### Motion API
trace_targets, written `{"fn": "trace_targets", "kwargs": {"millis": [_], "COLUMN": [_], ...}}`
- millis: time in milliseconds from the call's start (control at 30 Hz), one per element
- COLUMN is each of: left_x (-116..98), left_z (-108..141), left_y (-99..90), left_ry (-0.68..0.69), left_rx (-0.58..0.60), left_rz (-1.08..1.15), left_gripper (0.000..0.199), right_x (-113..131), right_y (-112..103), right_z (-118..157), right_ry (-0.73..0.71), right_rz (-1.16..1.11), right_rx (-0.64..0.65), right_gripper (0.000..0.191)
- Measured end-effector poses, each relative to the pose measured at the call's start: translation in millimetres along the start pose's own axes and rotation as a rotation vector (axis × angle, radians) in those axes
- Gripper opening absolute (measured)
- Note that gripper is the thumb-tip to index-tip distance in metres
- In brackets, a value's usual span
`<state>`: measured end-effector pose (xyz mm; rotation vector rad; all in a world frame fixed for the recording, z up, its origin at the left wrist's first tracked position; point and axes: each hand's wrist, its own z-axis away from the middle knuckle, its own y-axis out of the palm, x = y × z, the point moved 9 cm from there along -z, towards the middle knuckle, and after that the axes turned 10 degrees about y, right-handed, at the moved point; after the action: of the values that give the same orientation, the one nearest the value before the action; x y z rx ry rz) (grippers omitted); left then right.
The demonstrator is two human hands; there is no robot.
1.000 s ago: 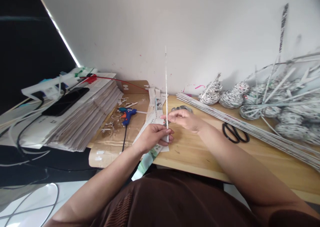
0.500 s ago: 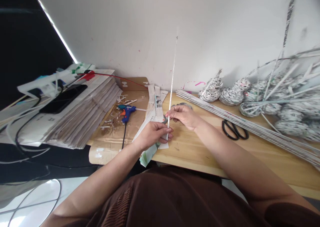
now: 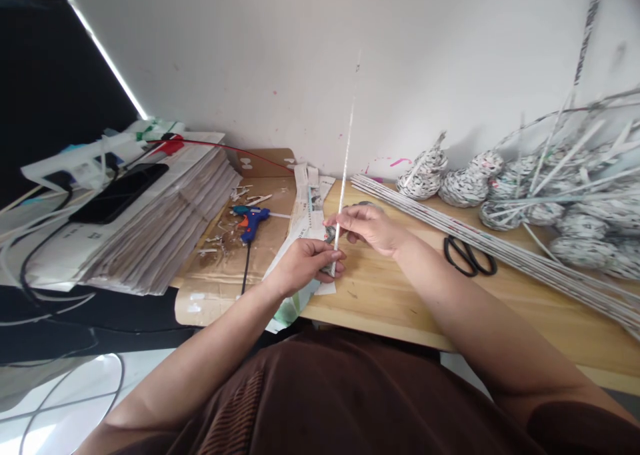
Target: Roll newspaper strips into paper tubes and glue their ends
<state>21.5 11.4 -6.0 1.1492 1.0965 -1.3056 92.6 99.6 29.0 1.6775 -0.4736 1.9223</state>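
Note:
A thin rolled-paper stick (image 3: 347,155) stands nearly upright between my hands, its top leaning slightly right. Near its lower end, my left hand (image 3: 305,265) is closed on it, thumb pressed against the fingers. Just above, my right hand (image 3: 370,228) pinches the same stick between thumb and forefinger. Part of a newspaper strip (image 3: 293,308) hangs below my left hand, over the table's front edge; where it meets the stick is hidden by my fingers. More newspaper strips (image 3: 306,208) lie flat behind my hands.
On cardboard (image 3: 215,301) lies a blue glue gun (image 3: 255,223) among paper scraps. A phone (image 3: 120,193) rests on a tall paper stack (image 3: 170,241) at left. Rolled-paper sticks (image 3: 465,235), black-handled scissors (image 3: 469,256) and woven paper pieces (image 3: 423,173) are at right.
Both hands keep hold of the stick, which stays nearly upright. The strip hanging under my left hand has shifted left and lies differently. The view has moved slightly.

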Motion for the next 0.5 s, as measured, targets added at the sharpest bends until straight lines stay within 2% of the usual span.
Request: {"fn": "trace_targets", "kwargs": {"millis": [67, 167, 200, 333, 367, 500], "left_x": [-0.1, -0.8, -1.2, -2.7, -2.5, -0.5], "left_z": [0.3, 1.2, 1.4, 1.6, 1.6, 2.1], "left_y": [0.4, 3.1, 3.2, -0.5, -0.6, 3.6], "left_ry": [-0.007, -0.015, -0.016, -0.016, -0.017, -0.017], "left_rx": [-0.001, 0.02, 0.021, -0.005, -0.001, 0.056], "left_rz": [0.007, 0.013, 0.012, -0.006, -0.012, -0.025], "left_gripper": [0.03, 0.03, 0.03, 0.028, 0.028, 0.029], "right_x": [-0.6, 1.7, 1.8, -0.5, -1.0, -2.3], "right_y": [2.2, -9.4, -9.9, 2.6, 2.4, -10.5], "right_z": [0.1, 1.1, 1.2, 0.8, 0.8, 1.4], "right_ry": [0.007, -0.016, -0.013, 0.026, 0.031, 0.031], "right_rz": [-0.001, -0.045, -0.044, -0.002, -0.015, -0.092], "right_rx": [0.021, -0.12, -0.129, 0.02, 0.024, -0.108], "right_gripper": [0.03, 0.031, 0.031, 0.034, 0.034, 0.033]}}
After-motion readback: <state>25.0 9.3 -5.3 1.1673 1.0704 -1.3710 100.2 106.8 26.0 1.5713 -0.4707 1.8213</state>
